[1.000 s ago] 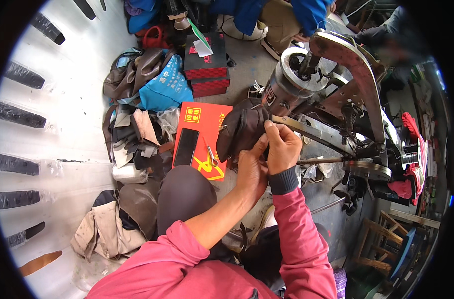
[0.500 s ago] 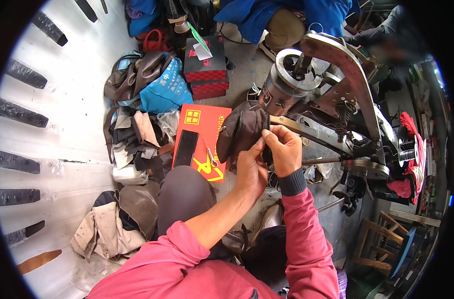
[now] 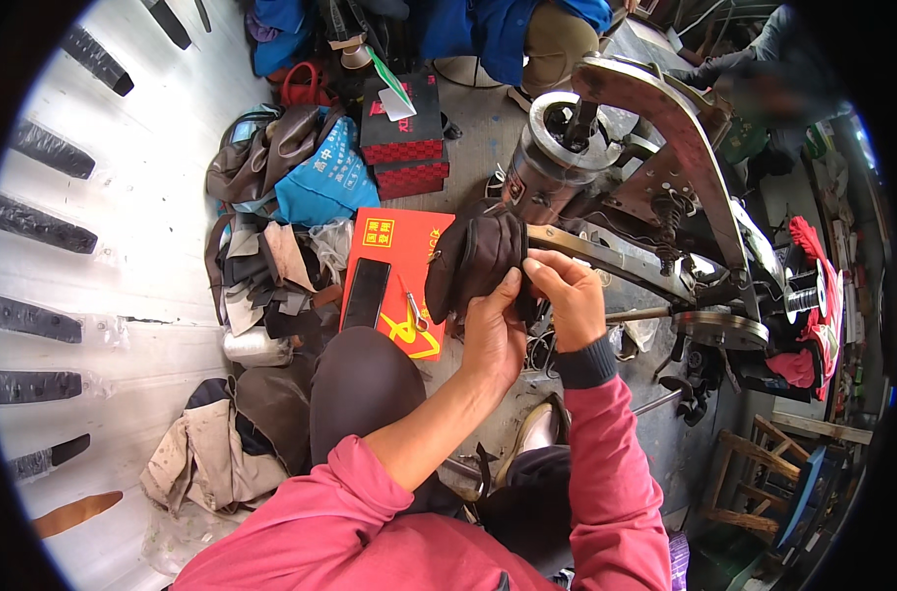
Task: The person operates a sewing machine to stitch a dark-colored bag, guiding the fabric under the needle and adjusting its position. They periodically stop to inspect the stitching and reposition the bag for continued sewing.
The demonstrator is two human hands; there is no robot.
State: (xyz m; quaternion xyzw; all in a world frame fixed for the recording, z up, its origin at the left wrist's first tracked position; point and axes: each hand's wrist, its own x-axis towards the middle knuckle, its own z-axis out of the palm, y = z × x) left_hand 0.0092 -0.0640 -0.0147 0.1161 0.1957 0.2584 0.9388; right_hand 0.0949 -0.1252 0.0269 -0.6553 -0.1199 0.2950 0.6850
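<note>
A dark brown bag (image 3: 473, 251) with zipped edges is held up in front of the cylinder-arm of a hand-cranked sewing machine (image 3: 709, 163). My left hand (image 3: 495, 340) is closed on the bag's lower near edge, thumb uppermost. At the bag's right edge, my right hand (image 3: 576, 303) has thumb and forefinger pinched together beside the left thumb; what lies in the pinch is too small to make out. Left of the bag, a black phone (image 3: 367, 295) and a small metal tool with a red tip (image 3: 416, 310) lie on a red box (image 3: 399, 225).
Leather and fabric scraps (image 3: 261, 266) lie at left, below a blue bag (image 3: 322, 172). A black-and-red box (image 3: 404, 138) stands farther back. A wooden stool (image 3: 754, 473) is at lower right. Other people are at the back and far right.
The right thumb and forefinger have shifted slightly away from the bag's edge. The bag is turned a little, showing more of its zipped side. The machine appears slightly farther left in view.
</note>
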